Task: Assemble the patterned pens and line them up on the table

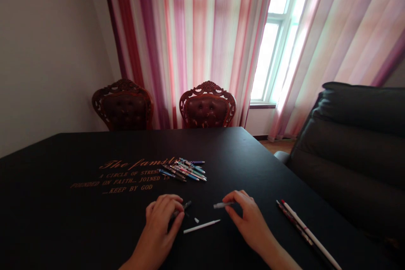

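White refill (201,226) flat; dark barrel (187,205), translucent tube (219,205) held.

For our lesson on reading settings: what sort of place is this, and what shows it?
Probably a dining room in a home: carved, button-backed chairs stand beyond a dark table lettered "The family", and striped curtains hang beside the window.

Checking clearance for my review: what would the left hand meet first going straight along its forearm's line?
Probably the pile of pens, ahead on the tabletop beyond the left hand, though one view leaves height uncertain.
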### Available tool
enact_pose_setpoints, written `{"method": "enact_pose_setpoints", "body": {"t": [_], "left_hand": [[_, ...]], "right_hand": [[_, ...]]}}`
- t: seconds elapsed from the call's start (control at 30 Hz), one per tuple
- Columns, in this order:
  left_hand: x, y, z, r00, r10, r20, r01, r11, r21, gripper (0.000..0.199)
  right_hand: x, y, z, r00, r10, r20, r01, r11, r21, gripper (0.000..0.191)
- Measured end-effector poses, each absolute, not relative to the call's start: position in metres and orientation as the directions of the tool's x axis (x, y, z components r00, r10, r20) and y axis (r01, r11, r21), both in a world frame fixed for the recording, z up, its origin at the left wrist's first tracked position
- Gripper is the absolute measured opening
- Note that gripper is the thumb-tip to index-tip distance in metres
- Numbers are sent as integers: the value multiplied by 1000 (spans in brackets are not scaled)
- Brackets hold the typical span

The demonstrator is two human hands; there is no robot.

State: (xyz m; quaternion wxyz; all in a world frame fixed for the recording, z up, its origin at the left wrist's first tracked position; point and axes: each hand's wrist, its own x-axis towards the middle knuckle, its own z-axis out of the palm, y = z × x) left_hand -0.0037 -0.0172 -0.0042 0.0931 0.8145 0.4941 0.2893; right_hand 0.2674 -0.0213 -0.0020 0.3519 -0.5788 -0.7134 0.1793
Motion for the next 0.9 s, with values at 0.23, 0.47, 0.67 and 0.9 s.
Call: {"method": "enact_pose_setpoints", "body": {"t": [0.23, 0.47, 0.67, 0.9], "left_hand": [[-17, 1, -15, 151, 924, 351, 818, -316, 481, 10], [-13, -2, -16, 203, 942, 266, 826, -310, 470, 8], [-17, 4, -16, 147, 970, 195, 755, -237, 612, 21], [-18, 9, -22, 112, 965, 236, 684, -247, 686, 22]], "right_hand": [[267, -19, -12, -112, 963, 243, 756, 241, -609, 9], [266, -20, -17, -129, 958, 258, 764, 261, -590, 9], [264, -21, -19, -115, 940, 322, 768, 290, -571, 11], [251, -25, -16, -121, 893, 432, 804, 344, -485, 16]]}}
